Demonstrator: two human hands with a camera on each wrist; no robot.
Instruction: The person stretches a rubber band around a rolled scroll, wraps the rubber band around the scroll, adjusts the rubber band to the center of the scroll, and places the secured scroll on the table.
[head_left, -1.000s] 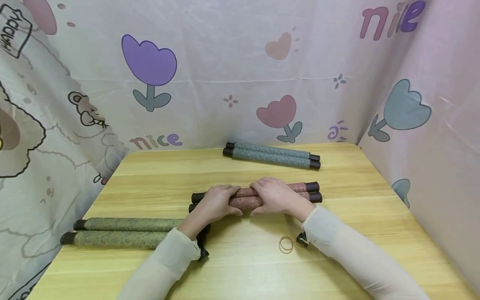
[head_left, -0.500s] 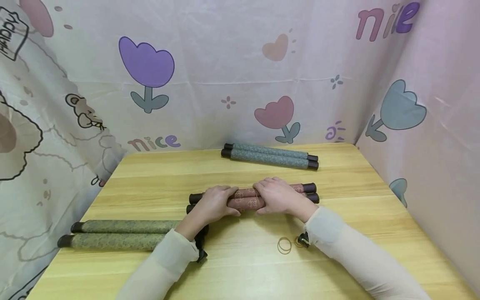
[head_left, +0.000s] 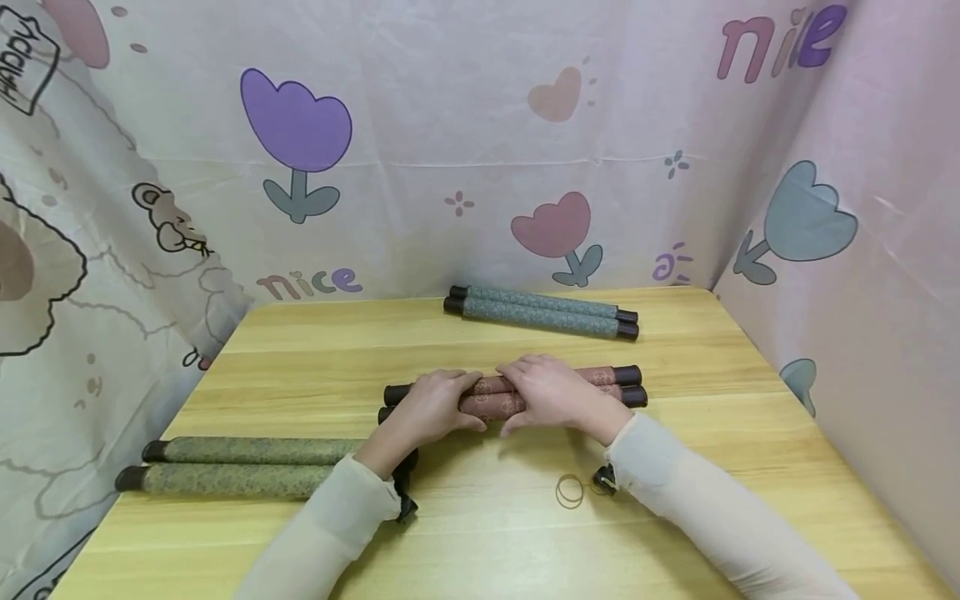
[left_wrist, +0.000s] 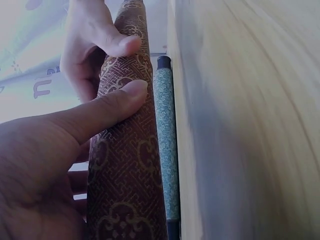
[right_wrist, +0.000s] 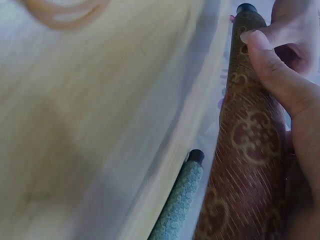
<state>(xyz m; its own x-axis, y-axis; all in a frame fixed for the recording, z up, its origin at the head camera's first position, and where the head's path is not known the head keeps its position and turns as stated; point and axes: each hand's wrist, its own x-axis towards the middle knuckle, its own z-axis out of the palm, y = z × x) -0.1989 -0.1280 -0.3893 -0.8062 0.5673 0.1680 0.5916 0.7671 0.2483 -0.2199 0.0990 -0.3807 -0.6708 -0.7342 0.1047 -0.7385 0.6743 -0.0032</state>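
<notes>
We see the left hand [head_left: 430,407] and right hand [head_left: 553,392] gripping red rolls [head_left: 491,407]; blue rolls [head_left: 540,314] lie beyond.

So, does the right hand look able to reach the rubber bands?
Probably, if the right hand lets go of the red patterned rolls; the rubber bands lie near its wrist, mostly uncovered.

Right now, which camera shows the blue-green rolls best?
The head view: both blue-green rolls appear from end to end. The left wrist view shows one beside the red roll; the right wrist view catches only part of one.
</notes>
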